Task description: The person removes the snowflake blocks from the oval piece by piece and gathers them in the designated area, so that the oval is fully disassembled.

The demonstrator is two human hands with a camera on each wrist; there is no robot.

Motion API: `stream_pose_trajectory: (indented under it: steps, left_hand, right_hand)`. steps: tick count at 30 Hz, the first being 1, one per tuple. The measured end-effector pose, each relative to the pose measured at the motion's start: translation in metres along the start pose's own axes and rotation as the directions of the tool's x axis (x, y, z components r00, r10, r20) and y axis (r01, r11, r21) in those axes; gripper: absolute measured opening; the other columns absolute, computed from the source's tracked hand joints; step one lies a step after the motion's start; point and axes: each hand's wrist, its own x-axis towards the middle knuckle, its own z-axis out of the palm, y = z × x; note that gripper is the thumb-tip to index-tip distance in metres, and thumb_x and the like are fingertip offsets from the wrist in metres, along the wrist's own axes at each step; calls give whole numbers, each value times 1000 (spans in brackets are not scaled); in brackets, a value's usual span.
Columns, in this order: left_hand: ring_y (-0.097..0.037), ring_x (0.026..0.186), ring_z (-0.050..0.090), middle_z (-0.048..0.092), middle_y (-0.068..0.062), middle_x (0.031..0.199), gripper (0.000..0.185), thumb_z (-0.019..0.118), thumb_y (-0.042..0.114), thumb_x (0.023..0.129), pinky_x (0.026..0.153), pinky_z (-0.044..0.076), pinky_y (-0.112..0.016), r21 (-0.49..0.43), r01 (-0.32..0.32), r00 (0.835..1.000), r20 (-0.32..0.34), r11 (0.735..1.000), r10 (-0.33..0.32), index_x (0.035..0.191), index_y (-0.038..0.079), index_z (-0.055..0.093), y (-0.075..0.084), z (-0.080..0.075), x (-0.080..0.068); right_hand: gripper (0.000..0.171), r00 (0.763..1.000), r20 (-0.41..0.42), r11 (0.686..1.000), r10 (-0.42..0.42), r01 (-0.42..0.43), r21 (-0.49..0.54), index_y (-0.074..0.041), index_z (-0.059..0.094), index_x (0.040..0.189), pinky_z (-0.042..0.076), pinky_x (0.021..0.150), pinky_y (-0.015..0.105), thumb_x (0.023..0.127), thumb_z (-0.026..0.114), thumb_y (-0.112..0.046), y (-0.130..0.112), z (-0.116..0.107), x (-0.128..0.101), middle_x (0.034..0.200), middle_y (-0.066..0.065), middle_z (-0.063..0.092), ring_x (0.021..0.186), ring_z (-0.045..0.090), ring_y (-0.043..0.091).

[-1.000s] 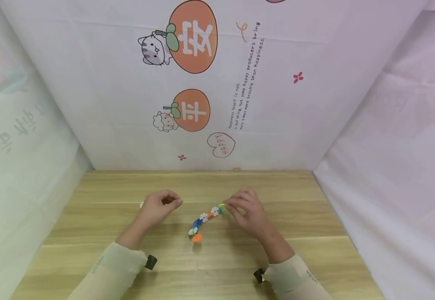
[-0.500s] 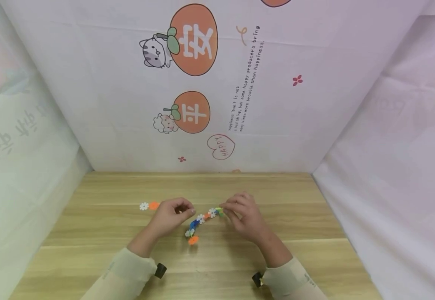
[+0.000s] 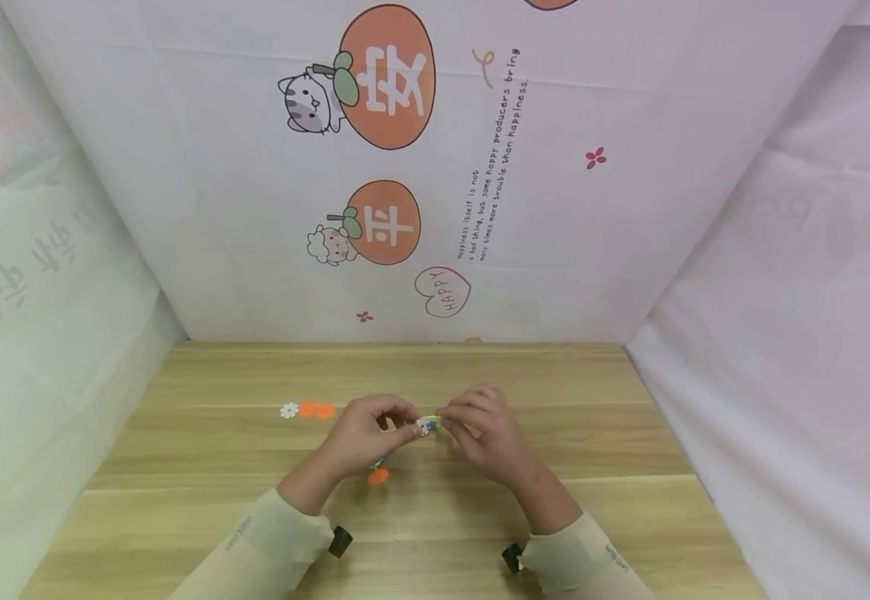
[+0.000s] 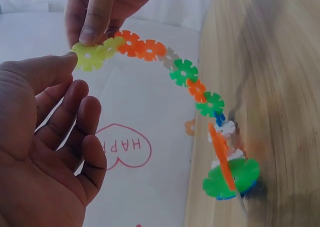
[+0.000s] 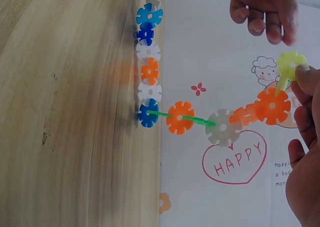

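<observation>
A chain of flower-shaped interlocking plastic discs (image 4: 184, 73) in yellow, orange, green, white and blue curves from my right hand down to the table. My right hand (image 3: 493, 429) pinches the yellow disc (image 5: 291, 62) at its upper end between thumb and fingers. Close beside that end is my left hand (image 3: 369, 433), its fingers loosely bent. In the right wrist view a small gap shows between the left fingertips and the yellow disc; in the left wrist view the thumb seems to meet its edge. From above, the left hand hides much of the chain; an orange disc (image 3: 378, 477) shows below it.
Left of the hands, a white disc (image 3: 288, 411) and two orange discs (image 3: 316, 410) lie in a row on the wooden table (image 3: 592, 492). A white printed cloth (image 3: 540, 275) stands behind the table, with more white cloth on both sides.
My left hand has moved right, from beside the loose discs to the chain's held end, uncovering those discs. The right hand keeps its pinch and has shifted slightly left.
</observation>
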Motion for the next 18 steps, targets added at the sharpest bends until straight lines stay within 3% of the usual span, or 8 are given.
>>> stream_pose_trajectory:
  steps: [5, 8, 12, 18]
  left_hand:
    - [-10, 86, 66, 71, 17, 95, 14, 81, 27, 93, 77, 52, -33, -13, 8, 1000, -1, 1000, -8, 105, 21, 77, 7, 4, 3]
    - [-12, 81, 64, 70, 15, 91, 15, 81, 27, 93, 71, 52, -31, -8, -7, 1000, -10, 1000, 7, 105, 21, 78, 7, 6, 4]
    - [-14, 78, 61, 68, 15, 90, 7, 82, 27, 92, 66, 52, -30, 9, -30, 999, -25, 1000, 30, 98, 26, 78, 6, 9, 4]
    - [-9, 85, 64, 69, 18, 98, 4, 80, 26, 93, 74, 54, -33, 28, -48, 998, -33, 998, 49, 97, 25, 79, 4, 10, 5]
  right_hand:
    - [10, 1000, -11, 1000, -7, 7, 11, -12, 80, 98, 44, 87, 39, 89, 81, -10, 0, 1, 1, 96, -6, 74, 93, 61, 17]
    - [5, 1000, -10, 1000, -10, 10, 20, -12, 80, 96, 44, 87, 38, 91, 80, -14, 0, 2, 1, 96, -6, 74, 92, 61, 16]
    - [5, 1000, -3, 1000, -6, 6, 27, -13, 79, 96, 44, 88, 38, 91, 80, -15, -2, 1, 1, 96, -6, 75, 93, 62, 16]
    - [12, 1000, -10, 999, -10, 11, 45, -13, 78, 95, 45, 87, 38, 85, 85, -10, -3, 1, 2, 95, -5, 75, 92, 62, 16]
